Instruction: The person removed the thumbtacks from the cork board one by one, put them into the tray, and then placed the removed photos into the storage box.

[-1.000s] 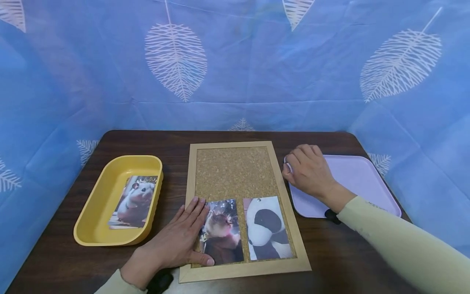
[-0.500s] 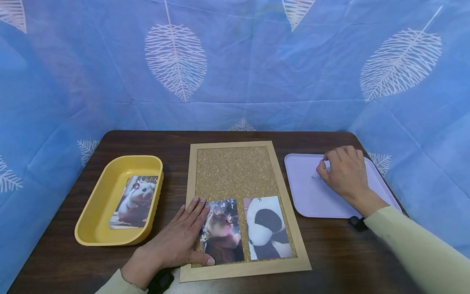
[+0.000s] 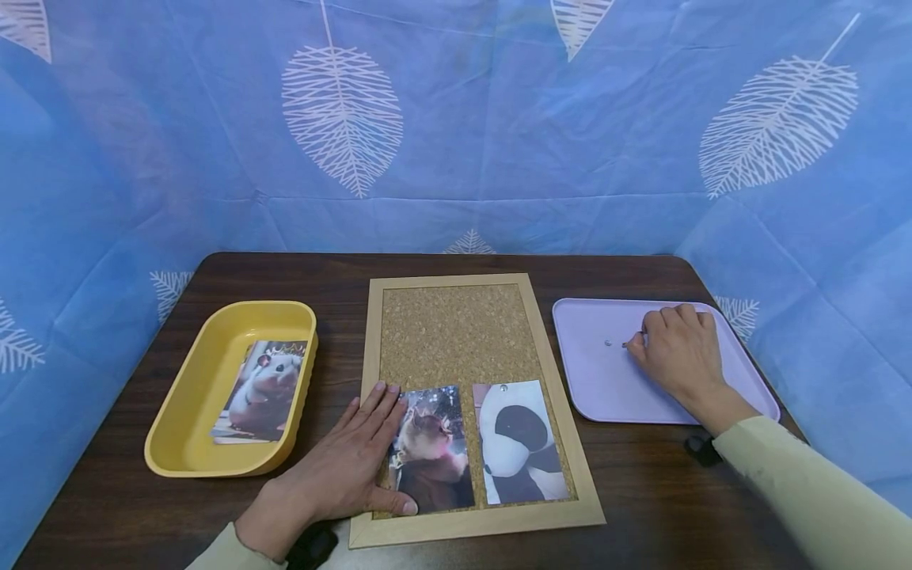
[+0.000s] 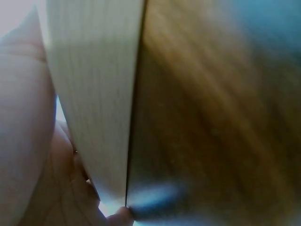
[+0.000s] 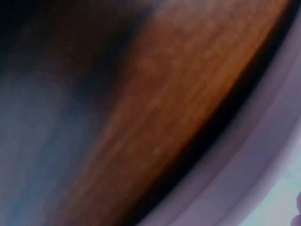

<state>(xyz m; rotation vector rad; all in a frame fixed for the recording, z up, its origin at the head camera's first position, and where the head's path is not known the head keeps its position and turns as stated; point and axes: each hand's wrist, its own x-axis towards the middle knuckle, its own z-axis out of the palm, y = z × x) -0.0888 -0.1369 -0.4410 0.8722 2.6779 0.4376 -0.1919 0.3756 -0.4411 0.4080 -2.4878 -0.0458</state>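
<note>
My left hand [image 3: 349, 455] lies flat with spread fingers on the left side of the cork board [image 3: 456, 332], touching the edge of a photo of a furry animal [image 3: 431, 451]. To its right is a photo of a black-and-white plush [image 3: 523, 443], with a small clear push pin [image 3: 503, 388] at its top. Over the lavender tray [image 3: 591, 392], my right hand [image 3: 680, 352] bends its fingers down to the surface. Just left of its fingertips lies another small clear pin [image 3: 608, 343]. Whether the fingers pinch anything is too small to tell. The left wrist view shows the wooden frame [image 4: 94, 94] beside the hand.
A yellow bin [image 3: 178, 419] stands at the left, holding a photo of a white hamster [image 3: 264, 392]. Board, bin and tray sit on a dark wooden table [image 3: 641, 491]. A blue leaf-print curtain [image 3: 499, 142] hangs behind and at both sides.
My right hand has moved right from the tray's left edge to over its middle, then lowered slightly toward the surface. The left hand, board and photos have stayed put.
</note>
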